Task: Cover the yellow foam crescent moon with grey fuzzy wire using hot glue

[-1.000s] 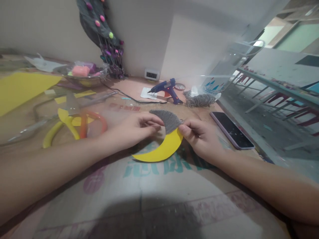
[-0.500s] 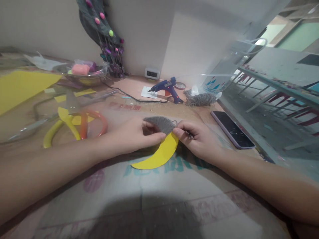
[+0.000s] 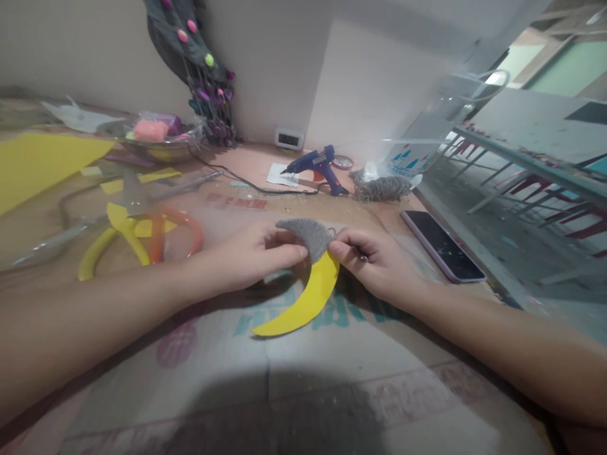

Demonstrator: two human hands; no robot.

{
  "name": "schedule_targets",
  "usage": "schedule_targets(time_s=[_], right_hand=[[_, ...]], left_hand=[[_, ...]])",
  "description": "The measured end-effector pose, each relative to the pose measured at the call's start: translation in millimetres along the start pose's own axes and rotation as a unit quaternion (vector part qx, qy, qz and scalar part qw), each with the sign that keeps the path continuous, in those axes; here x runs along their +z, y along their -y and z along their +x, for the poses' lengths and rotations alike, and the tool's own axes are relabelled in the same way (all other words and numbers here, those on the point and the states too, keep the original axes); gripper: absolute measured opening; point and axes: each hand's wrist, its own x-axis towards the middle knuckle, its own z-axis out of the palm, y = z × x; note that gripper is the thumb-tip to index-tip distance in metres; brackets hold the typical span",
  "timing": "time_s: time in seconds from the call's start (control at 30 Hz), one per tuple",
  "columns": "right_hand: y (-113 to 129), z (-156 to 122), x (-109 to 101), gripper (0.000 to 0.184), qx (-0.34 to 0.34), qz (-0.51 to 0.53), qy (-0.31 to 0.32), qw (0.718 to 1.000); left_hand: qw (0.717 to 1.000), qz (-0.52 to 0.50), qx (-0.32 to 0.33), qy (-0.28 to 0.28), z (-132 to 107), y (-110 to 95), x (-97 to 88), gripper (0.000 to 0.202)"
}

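Between my hands is a yellow crescent cutout (image 3: 310, 300), its upper part wrapped in grey yarn (image 3: 308, 234). My left hand (image 3: 258, 253) is closed on the wrapped part, thumb in front and fingers behind. My right hand (image 3: 367, 256) pinches the outer edge where the yarn meets the bare yellow. A small loop of yarn stands up by the right fingertips. The bare yellow tip points down and to the left, above the cardboard (image 3: 284, 379).
A blue glue gun (image 3: 317, 167) stands behind, beside a grey yarn bundle (image 3: 384, 188). To the right lies a phone (image 3: 441, 246) near the table edge. At left are scissors (image 3: 137, 230), yellow sheet (image 3: 47, 164) and a bowl (image 3: 156, 150). A small clock (image 3: 289, 138) stands by the wall.
The crescent has turned slightly, its yellow tip swinging lower. My left thumb has shifted a little left along the wrapped part. My right hand keeps its pinch.
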Motion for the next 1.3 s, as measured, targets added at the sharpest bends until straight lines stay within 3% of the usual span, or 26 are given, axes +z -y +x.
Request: schedule_targets(time_s=[0.3,0.5,0.6,0.67,0.73,0.83,0.97,1.07,1.13,1.3], right_hand=[[0.3,0.6,0.2,0.028,0.010,0.002,0.020,1.000],[-2.1,0.5,0.6,0.029,-0.004,0.017,0.029,0.999],[-1.8,0.8,-0.4,0.030,0.003,0.030,0.040,0.999],[-1.2,1.7,-1.1,0.031,0.002,0.038,0.056,0.998],[-1.3,2.7,-1.3,0.030,0.001,0.045,0.071,0.996],[-4.0,3.2,-0.1,0.027,0.031,0.063,0.080,0.994],[-8.8,2.8,2.5,0.026,0.069,0.112,0.073,0.989],[-8.1,3.1,2.8,0.027,0.065,0.098,0.079,0.990],[-6.4,3.1,1.9,0.027,0.053,0.084,0.074,0.992],[-8.4,0.1,-2.0,0.041,-0.033,0.092,0.034,0.995]], left_hand=[[0.998,-0.022,-0.051,-0.002,0.6,7.9,1.0,0.041],[0.999,-0.025,-0.034,-0.001,0.8,8.9,0.2,0.035],[0.998,-0.043,0.016,-0.031,1.2,2.5,0.6,0.018],[0.995,-0.049,0.046,-0.069,0.8,-1.5,1.5,0.037],[0.995,-0.035,0.074,-0.060,0.1,-3.3,3.1,0.051],[0.985,-0.009,0.172,-0.007,-0.5,-1.2,5.6,0.037],[0.971,0.027,0.238,-0.013,0.6,5.0,7.4,0.034],[0.975,-0.002,0.222,-0.013,1.0,6.2,7.6,0.020],[0.984,-0.002,0.177,-0.016,0.9,5.2,7.0,0.013],[0.990,-0.049,0.113,-0.068,2.0,3.9,5.0,0.026]])
